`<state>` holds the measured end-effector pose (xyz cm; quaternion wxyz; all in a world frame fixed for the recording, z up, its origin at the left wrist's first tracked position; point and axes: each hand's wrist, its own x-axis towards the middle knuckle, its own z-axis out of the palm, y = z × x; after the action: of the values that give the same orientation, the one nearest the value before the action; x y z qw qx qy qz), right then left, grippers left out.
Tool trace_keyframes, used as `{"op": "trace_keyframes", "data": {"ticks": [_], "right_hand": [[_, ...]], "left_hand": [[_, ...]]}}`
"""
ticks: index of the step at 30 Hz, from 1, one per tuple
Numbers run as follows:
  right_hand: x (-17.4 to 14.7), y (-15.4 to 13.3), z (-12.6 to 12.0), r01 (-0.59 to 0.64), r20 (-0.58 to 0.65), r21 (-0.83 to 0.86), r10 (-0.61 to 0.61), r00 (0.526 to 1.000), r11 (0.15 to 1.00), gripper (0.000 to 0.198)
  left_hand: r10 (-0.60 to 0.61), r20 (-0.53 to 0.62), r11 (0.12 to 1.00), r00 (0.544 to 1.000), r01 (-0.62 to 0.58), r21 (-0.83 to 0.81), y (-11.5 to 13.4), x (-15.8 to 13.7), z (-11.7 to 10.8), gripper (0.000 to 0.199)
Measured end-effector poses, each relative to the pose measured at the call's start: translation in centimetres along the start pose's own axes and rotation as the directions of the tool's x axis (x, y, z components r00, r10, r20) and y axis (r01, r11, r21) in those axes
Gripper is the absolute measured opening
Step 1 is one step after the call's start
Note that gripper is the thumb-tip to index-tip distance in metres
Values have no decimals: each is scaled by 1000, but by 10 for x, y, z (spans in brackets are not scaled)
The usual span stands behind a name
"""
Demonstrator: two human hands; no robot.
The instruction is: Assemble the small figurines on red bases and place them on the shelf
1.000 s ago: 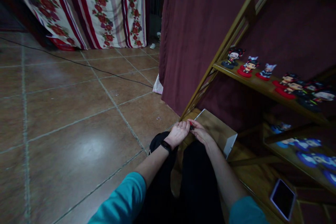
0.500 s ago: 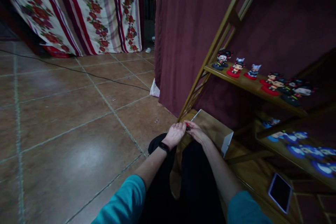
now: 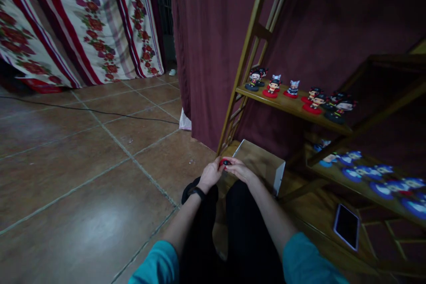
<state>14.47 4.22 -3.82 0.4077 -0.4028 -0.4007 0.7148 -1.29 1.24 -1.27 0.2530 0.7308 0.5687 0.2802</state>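
Observation:
Between my two hands is a small figurine (image 3: 226,163) with a red base and a dark top, partly hidden by the fingers. My left hand (image 3: 211,175) grips it from the left, with a black band on that wrist. From the right, the fingers of my right hand (image 3: 238,168) are closed on the same piece. Just beyond and to the right of the hands sits a shallow cardboard box (image 3: 261,159) with white edges; its inside looks plain brown.
A wooden shelf (image 3: 282,104) on the right carries several figurines on red and black bases. A lower shelf (image 3: 333,171) holds several on blue bases. A phone (image 3: 346,226) lies on the wooden bottom board. A black cable (image 3: 100,111) crosses the tiled floor.
The view has turned right, so the shelves appear further left. Between my hands the red base now shows more plainly. Both hands stay together at the piece.

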Motion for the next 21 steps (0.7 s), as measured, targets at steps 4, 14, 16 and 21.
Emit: {"op": "trace_keyframes", "data": {"ticks": [4,14,16,21], "right_hand": [[3,3,-1,-29,-12,24,30,999,999,40],[4,2,3,-2,-64,37,5,998,999,29],[5,4,3,0,-63,26,1,998,1000,26],[10,8,1,-28,-76,-7,27,997,1000,22]], "left_hand": [[-90,47,907,995,101,-409,-10,9,7,22],[-286,247,570,926,371,-733,-17,27,25,15],[-299,253,558,920,383,-736,-19,28,26,14],[-311,264,535,913,398,-745,-20,28,24,17]]}}
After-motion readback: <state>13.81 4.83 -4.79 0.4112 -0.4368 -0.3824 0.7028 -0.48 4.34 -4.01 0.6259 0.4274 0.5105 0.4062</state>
